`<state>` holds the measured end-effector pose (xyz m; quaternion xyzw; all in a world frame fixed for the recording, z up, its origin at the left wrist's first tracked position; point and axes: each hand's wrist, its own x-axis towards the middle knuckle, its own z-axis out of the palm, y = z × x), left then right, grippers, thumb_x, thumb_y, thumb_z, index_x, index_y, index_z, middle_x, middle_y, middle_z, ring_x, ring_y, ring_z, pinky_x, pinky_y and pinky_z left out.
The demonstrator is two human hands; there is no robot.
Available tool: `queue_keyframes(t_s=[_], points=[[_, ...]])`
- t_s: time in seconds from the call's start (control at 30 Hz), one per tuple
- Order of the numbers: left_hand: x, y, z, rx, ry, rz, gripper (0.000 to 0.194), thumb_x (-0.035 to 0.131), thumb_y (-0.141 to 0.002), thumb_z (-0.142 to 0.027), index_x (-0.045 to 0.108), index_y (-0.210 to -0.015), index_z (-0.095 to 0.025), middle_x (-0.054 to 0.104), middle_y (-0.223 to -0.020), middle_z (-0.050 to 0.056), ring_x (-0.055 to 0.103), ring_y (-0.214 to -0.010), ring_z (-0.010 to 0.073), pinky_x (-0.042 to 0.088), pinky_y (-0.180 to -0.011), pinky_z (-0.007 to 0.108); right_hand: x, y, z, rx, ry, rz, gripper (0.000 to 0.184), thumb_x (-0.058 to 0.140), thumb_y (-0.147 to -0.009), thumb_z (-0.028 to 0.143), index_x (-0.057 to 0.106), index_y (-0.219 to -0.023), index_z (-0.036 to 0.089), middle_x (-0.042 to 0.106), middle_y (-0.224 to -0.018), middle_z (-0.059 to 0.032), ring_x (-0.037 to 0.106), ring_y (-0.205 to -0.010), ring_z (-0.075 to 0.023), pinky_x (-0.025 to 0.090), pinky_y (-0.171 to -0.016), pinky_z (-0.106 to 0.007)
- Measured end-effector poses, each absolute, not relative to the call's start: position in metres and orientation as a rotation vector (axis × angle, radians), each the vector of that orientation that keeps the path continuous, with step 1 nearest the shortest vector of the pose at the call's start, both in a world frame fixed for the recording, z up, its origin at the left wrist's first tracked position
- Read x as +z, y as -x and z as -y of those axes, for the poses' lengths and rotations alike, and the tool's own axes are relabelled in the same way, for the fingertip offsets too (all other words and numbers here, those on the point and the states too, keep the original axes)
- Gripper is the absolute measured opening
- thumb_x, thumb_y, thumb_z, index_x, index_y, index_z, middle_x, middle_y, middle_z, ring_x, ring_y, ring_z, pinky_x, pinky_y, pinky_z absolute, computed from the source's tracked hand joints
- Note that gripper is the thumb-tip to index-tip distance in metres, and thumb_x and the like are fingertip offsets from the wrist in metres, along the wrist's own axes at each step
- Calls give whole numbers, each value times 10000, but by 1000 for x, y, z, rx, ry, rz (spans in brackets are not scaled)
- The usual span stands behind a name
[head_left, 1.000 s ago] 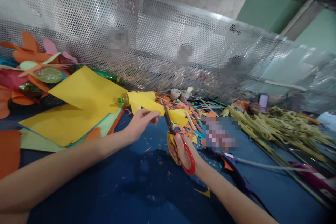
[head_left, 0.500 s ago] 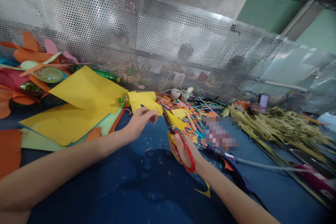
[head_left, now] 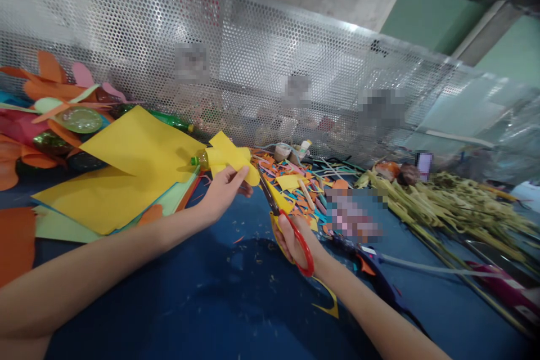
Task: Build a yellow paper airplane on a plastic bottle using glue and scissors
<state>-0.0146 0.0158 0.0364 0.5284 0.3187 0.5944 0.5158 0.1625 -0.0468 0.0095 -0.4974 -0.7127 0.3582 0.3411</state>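
My left hand point(head_left: 223, 194) pinches a cut piece of yellow paper point(head_left: 228, 146) between thumb and fingers. The piece has a rounded lower end and slants up in front of a small bottle point(head_left: 203, 160) with a green cap, which lies on its side. Red-and-yellow-handled scissors point(head_left: 272, 202) are gripped in my right hand point(head_left: 291, 239). Their dark blades point up and left, close to the paper's rounded end, and look nearly together. A yellow offcut point(head_left: 283, 201) lies just right of the blades.
Yellow sheets point(head_left: 143, 146) lie on other coloured paper at left, near bottles with orange paper petals point(head_left: 50, 67). Coloured scraps point(head_left: 301, 188) litter the blue table point(head_left: 236, 304). A dark blue glue gun point(head_left: 379, 278) and dried husks point(head_left: 447, 205) are at right. A perforated panel point(head_left: 253, 56) stands behind.
The yellow piece in my left hand has turned, and its far end now rises above the bottle. The offcut has come away to the right of the blades. Both hands have barely shifted.
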Motion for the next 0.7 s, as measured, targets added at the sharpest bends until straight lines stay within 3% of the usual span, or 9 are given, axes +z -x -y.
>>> queue_keyframes(t_s=[0.43,0.7], points=[[36,19,-22,1427,-1361,-855,299,604,-742,-415,574,-710,-119,609,-583,26,575,-505,132,483,-523,249,4,-171,42,967,1352,1914,528,264,-820,652,306,-513,224,280,-401,50,267,-339,-71,232,-318,-212],[30,23,-33,1376,-1481,-910,303,553,-773,-427,564,-694,-135,581,-517,8,568,-494,147,477,-529,267,0,-171,36,846,1336,1931,495,339,-819,623,330,-536,217,330,-454,36,341,-388,-85,282,-347,-215]])
